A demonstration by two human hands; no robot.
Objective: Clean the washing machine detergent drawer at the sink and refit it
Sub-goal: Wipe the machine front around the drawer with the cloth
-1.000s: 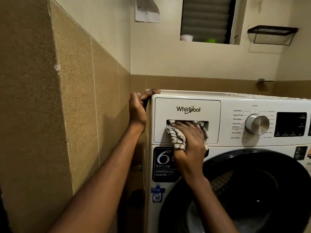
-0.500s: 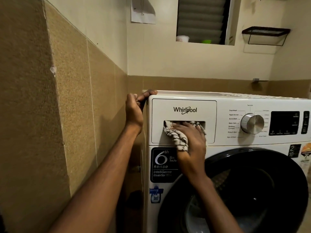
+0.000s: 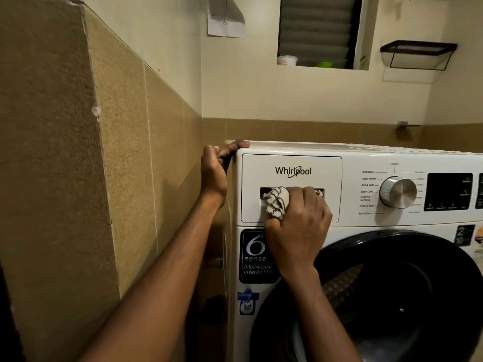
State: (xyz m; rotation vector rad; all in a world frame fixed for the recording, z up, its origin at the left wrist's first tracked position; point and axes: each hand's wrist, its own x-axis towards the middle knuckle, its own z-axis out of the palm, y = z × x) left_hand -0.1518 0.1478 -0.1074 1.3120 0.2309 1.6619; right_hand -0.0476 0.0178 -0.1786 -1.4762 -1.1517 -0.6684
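The detergent drawer (image 3: 291,188) is sitting flush in the washing machine (image 3: 366,231), upper-left of the front panel, at about 9 o'clock from the program dial (image 3: 397,192) and 12 o'clock from the round door (image 3: 379,296).

Handling, as a guess: it's prob. a light, stiff plastic tray, smooth-faced and slippery if wet w/ detergent residue. The only real purchase is the recessed handle slot low in its face — fingers go in there, pulling straight out. Thin plastic rails could bind or crack if it's yanked at an angle.

Looks: a white rounded-rectangle face w/ a thin seam all round, dark brand lettering across the top, a dark shadowed slot below it. No gap is showing at the seam, so it's reading as fully seated.

The right hand (image 3: 298,226) is curling into that slot, fingers clenched around a bunched white cloth (image 3: 277,202) w/ dark stripes, which is spilling out at the hand's 10 o'clock. Whether fingertips are hooking the slot's lip behind the cloth, can't tell.

The left hand (image 3: 215,173) is gripping the machine's top-left corner — thumb lying over the top edge, other fingers folded down the side next to the tiled wall (image 3: 117,152), seemingly bracing the machine.
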